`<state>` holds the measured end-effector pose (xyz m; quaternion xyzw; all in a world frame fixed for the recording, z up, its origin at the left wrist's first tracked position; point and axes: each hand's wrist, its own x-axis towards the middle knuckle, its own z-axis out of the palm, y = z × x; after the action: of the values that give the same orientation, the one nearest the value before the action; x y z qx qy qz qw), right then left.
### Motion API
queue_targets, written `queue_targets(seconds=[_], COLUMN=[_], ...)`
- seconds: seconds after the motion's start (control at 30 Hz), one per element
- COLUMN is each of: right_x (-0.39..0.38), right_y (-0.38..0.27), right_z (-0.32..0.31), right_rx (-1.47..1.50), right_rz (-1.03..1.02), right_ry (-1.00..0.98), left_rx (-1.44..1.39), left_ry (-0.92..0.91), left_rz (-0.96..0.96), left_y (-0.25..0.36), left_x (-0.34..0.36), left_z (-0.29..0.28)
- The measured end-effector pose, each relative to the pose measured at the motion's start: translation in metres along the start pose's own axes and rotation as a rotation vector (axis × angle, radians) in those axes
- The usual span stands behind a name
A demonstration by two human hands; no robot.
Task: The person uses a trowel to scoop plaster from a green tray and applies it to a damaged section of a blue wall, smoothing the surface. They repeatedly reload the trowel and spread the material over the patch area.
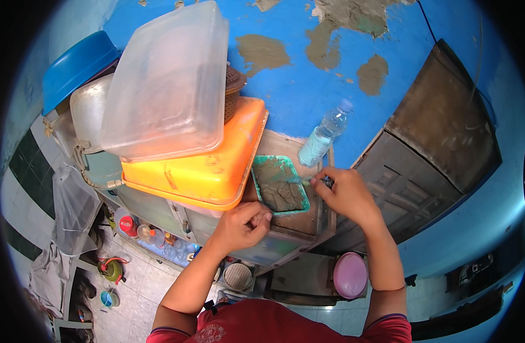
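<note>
Our right hand [347, 193] is closed on a dark tool handle [327, 182] beside the green tub [275, 160] of grey paste [278, 195], which sits on the surface [308, 224] by the orange container [214, 174]. Left hand [243, 225] is loosely curled; can't tell if it's gripping anything. A hard scrape could skid the tub, and a careless knuckle could topple the bottle [324, 135].

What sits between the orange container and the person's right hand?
In the head view, a green tub holding grey paste sits between the orange container and the right hand.
</note>
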<state>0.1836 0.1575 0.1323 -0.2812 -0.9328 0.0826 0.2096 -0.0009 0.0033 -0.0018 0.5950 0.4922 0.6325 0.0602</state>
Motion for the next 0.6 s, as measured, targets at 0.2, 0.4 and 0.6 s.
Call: queue_targets(seconds=[0.2, 0.4, 0.6], right_x=[0.006, 0.004, -0.012], right_y=[-0.015, -0.001, -0.009], right_z=[-0.005, -0.004, -0.004], right_rx=[-0.022, 0.033, -0.055], right_rz=[0.044, -0.04, 0.016], right_ry=[-0.054, 0.003, -0.047], left_rx=[0.019, -0.013, 0.012], left_ry=[0.009, 0.016, -0.02], left_rz=[-0.001, -0.013, 0.019], left_y=[0.003, 0.001, 0.001], left_x=[0.001, 0.001, 0.0], left_z=[-0.001, 0.0, -0.001])
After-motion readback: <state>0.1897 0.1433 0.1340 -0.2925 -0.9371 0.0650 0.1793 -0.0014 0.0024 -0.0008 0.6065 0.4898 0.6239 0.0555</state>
